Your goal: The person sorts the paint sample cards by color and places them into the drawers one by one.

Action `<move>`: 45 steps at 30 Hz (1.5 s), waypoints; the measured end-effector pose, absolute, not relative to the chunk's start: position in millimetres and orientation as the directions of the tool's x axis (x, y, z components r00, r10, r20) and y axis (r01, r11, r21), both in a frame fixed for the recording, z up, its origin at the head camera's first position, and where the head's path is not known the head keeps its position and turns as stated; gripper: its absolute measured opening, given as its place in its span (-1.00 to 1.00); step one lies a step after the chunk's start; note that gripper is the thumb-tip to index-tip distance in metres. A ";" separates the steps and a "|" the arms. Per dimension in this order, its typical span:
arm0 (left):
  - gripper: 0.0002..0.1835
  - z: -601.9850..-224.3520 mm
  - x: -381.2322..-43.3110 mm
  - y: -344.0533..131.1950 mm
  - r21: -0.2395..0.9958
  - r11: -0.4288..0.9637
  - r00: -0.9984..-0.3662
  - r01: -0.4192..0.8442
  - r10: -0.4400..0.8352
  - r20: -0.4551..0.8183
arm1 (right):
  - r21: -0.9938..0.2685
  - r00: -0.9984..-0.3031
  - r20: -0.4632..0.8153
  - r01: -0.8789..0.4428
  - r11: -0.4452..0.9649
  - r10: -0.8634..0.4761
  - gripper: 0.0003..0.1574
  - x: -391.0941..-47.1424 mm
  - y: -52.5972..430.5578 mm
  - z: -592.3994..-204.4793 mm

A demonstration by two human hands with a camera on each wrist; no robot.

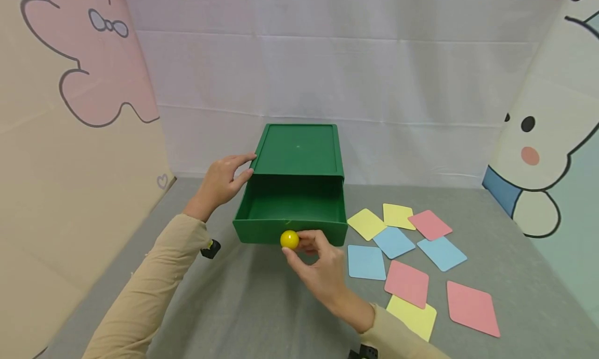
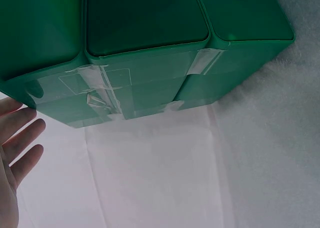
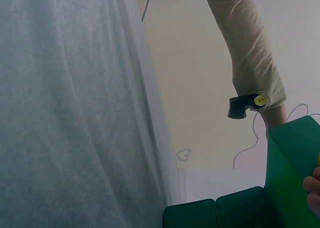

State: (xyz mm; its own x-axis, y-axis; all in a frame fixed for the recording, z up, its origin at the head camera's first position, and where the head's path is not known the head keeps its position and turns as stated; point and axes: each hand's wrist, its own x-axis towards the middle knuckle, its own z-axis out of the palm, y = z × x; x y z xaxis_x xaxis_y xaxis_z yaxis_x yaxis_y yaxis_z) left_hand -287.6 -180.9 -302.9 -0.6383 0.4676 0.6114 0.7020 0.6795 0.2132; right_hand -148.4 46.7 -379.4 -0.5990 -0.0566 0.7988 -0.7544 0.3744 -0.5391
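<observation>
A green drawer box stands on the grey cloth, its drawer pulled out toward me. The drawer's bare inside shows. At the middle of its front is a yellow ball-shaped knob. My right hand pinches this knob between thumb and fingers; in the right wrist view only some fingertips show at the edge. With fairly straight fingers, my left hand touches the box's left side near the top. The left wrist view shows this hand beside green box sections joined with clear tape.
Several coloured square cards, among them a blue card, a pink card and a yellow card, lie to the right of the box, some overlapping. Behind it hangs a white cloth. Panels with cartoon animals flank both sides.
</observation>
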 end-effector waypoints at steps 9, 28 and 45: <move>-0.60 -302.9 -287.2 -181.7 0.229 0.682 -0.651 0.694 0.460 0.604 | -0.506 -0.577 0.811 -0.775 0.379 -0.098 -0.63 -142.9 65.2 -368.1; -0.60 -303.0 -289.4 -182.1 0.233 0.683 -0.657 0.692 0.462 0.596 | -0.533 -0.802 0.535 -0.565 0.629 -0.267 -0.56 -136.3 192.2 -380.3; -0.61 -304.2 -290.3 -182.5 0.228 0.663 -0.634 0.713 0.471 0.613 | -0.338 -0.935 0.176 -0.350 0.874 -0.306 -0.07 -137.0 281.1 -430.0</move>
State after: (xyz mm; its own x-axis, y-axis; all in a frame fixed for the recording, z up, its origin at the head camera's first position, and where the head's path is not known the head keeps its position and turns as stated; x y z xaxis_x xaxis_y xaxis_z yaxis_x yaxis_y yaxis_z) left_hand -290.3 -182.5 -304.2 -0.6344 0.4712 0.6128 0.7128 0.6634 0.2278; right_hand -137.0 281.1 -430.0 -0.9354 -0.3065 0.1762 -0.3499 0.8736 -0.3382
